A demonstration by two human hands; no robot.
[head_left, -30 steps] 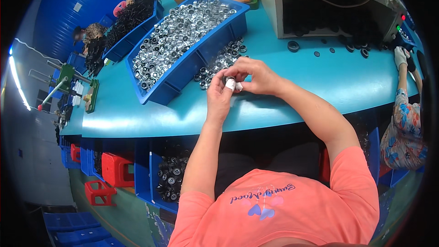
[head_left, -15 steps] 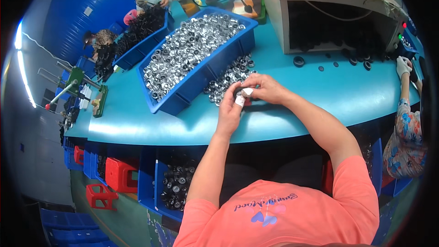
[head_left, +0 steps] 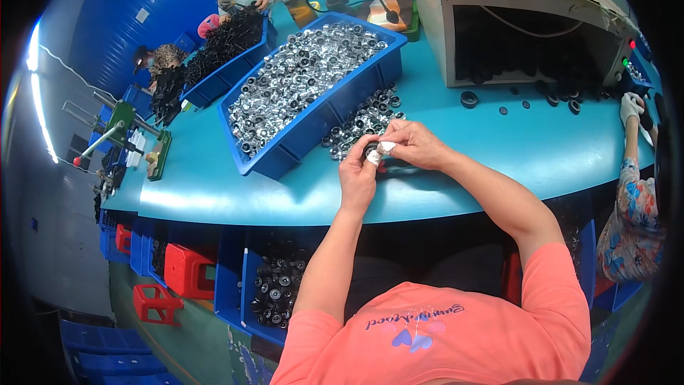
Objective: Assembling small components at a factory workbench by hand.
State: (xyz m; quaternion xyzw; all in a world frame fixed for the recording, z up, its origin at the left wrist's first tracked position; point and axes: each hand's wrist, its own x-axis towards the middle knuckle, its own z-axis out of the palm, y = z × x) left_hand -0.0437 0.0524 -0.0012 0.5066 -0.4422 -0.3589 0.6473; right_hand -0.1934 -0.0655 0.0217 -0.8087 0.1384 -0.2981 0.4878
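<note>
My left hand (head_left: pixel 358 180) is closed around a small round black wheel (head_left: pixel 370 149), held just above the table. White tape wraps a fingertip on each of my hands. My right hand (head_left: pixel 419 145) comes in from the right, its thumb and fingers pinched together at the wheel's edge; the fingers hide part of it. Just beyond my hands lies a loose heap of small silver-and-black wheel parts (head_left: pixel 370 115). Behind the heap stands a long blue bin (head_left: pixel 313 120) filled with the same kind of shiny parts.
At the right back is a box-like machine (head_left: pixel 447 36) with a dark opening; black rings (head_left: pixel 468 99) lie before it. A green hand press (head_left: pixel 158 155) stands at the left. A co-worker's gloved hand (head_left: pixel 631 105) is at far right. Below the table, a blue crate (head_left: pixel 249 281) holds black wheels.
My hands stay together in nearly the same place. The black wheel in my left hand shows more of its round face now. The whole view has shifted slightly.
</note>
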